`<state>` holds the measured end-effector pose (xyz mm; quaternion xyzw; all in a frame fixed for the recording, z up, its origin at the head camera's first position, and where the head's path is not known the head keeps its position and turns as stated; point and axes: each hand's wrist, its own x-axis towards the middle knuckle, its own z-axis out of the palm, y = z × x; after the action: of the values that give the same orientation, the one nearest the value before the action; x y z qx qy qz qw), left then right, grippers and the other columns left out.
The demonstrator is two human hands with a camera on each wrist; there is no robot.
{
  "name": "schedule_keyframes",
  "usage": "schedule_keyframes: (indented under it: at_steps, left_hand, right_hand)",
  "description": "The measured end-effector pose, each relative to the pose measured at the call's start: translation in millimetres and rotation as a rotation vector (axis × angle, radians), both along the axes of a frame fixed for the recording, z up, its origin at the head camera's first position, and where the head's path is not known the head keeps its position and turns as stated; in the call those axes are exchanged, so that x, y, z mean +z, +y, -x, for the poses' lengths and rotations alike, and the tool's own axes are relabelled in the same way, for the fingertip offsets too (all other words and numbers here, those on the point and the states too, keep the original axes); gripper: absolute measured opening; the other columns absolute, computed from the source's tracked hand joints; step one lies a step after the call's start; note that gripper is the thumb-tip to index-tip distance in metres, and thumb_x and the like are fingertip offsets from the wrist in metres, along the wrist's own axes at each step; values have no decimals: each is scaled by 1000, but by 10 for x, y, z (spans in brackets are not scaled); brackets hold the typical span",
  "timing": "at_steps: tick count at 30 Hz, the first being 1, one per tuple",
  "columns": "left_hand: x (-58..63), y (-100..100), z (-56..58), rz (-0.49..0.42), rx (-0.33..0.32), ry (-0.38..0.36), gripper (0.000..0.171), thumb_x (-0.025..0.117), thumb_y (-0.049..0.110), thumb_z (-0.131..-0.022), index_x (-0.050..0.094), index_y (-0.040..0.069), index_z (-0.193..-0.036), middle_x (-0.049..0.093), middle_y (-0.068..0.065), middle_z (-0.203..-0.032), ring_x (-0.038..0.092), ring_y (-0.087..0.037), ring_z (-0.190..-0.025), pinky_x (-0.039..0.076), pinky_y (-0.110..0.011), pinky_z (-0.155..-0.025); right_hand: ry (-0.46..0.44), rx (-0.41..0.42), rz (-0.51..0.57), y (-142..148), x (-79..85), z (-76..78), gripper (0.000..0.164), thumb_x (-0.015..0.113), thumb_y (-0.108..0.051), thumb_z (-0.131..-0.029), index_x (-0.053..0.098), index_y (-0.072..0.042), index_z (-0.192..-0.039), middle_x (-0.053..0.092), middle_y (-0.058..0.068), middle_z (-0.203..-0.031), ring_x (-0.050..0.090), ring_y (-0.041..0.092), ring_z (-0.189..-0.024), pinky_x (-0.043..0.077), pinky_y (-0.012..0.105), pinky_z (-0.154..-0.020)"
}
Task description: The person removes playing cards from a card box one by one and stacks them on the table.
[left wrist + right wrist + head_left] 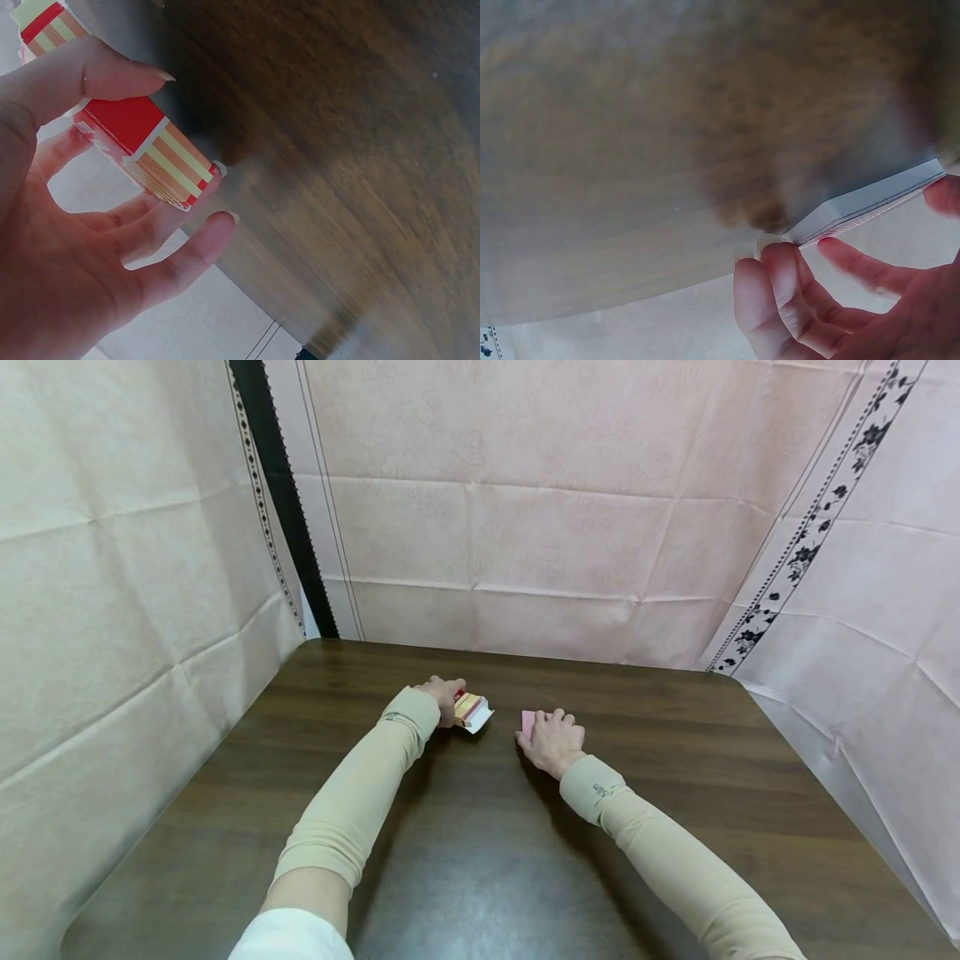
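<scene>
My left hand [444, 695] pinches a red and yellow striped card box [468, 708], its white flap hanging out toward the right. In the left wrist view the thumb lies across the box's red band [127, 124], with the other fingers along the far side. A hand's width to the right, my right hand [553, 742] holds a deck of playing cards [528, 724] with a pink patterned back. Fingertips and thumb grip opposite ends of the deck [874, 196] in the right wrist view, where its pale stacked edges show. Both hands are low over the table's far half.
The dark brown wooden table [465, 843] has rounded corners. A pale cloth [525, 543] hangs behind its far edge, and more cloth [135, 610] hangs along the left. Floral-bordered cloth [870, 593] falls at the right. Shadows of both arms lie on the tabletop.
</scene>
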<state>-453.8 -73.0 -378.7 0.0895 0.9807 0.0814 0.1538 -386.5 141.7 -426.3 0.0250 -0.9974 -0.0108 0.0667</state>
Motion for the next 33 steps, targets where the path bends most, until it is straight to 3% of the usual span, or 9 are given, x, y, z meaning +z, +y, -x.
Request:
schedule_keyframes:
  at_steps: [7, 10, 14, 18, 25, 33]
  left_hand:
    - [12, 19, 8, 9, -4, 0, 60, 67, 5, -75, 44, 24, -127, 41, -16, -119, 45, -29, -99, 39, -36, -72]
    - [31, 29, 20, -11, 2, -9, 61, 68, 4, -74, 45, 24, -126, 41, -16, -119, 46, -29, -98, 40, -36, -71]
    - [41, 45, 50, -43, -7, -10, 63, 70, 1, -71, 46, 23, -125, 45, -16, -116, 48, -29, -97, 42, -35, -68]
    - [35, 49, 67, -40, -22, -7, 66, 72, 0, -69, 47, 23, -125, 48, -15, -114, 49, -28, -95, 43, -34, -64]
    - [82, 99, 21, -3, -63, -15, 65, 72, -3, -70, 46, 22, -123, 49, -14, -113, 49, -28, -91, 43, -32, -58]
    - [143, 208, -41, -44, -109, -19, 63, 71, -5, -69, 46, 21, -121, 46, -15, -115, 48, -27, -90, 43, -30, -56]
  right_hand:
    - [-22, -7, 35, 33, 51, 1, 68, 46, -62, -91, 53, -5, -128, 55, 26, -112, 54, 41, -102, 48, 53, -74]
    - [9, 41, 97, 36, 142, 14, 67, 42, -60, -94, 49, -6, -132, 53, 27, -117, 53, 42, -107, 50, 54, -77]
    - [65, 268, 216, -6, 280, 33, 49, 47, -43, -98, 52, -10, -134, 52, 22, -120, 53, 36, -109, 51, 52, -80]
    - [16, 475, 263, -93, 332, 25, 40, 52, -28, -97, 56, -15, -135, 53, 14, -118, 52, 30, -107, 51, 49, -77]
    - [-55, 552, 143, -232, 265, 42, 47, 48, -20, -97, 47, -23, -143, 48, 19, -133, 49, 34, -116, 47, 49, -91]
    - [-104, 568, 44, -320, 231, 70, 42, 51, -15, -93, 52, -20, -135, 19, 27, -155, 37, 44, -132, 40, 59, -101]
